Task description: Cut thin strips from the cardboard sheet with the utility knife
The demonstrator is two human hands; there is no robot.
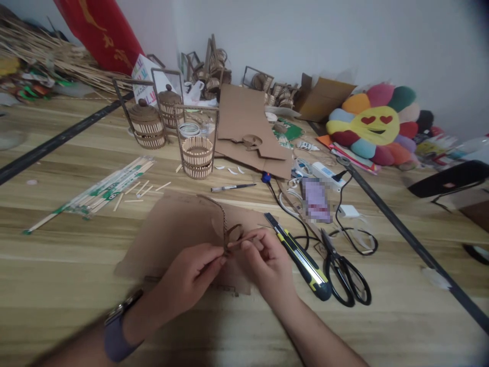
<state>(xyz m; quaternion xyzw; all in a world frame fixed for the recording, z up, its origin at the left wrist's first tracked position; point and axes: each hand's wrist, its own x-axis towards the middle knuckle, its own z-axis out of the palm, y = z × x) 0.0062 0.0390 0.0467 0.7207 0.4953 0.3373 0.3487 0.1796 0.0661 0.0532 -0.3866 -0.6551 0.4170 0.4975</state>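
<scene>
My left hand pinches the lower end of a thin braided brown strip, which stands up and curves away to the left. In my right hand, thumb and fingertips close on a narrow brown cardboard strip that meets the braid at my left fingertips. A small curl of brown strip shows just behind. Both hands are over a flat cardboard sheet. To the right of my right hand lie a yellow-and-black utility knife and black-handled scissors.
A small slatted bucket with a tall handle stands beyond, near two lidded ones. Packaged wooden sticks lie left, a pen ahead. Cables, a power strip and a phone-like object crowd the right.
</scene>
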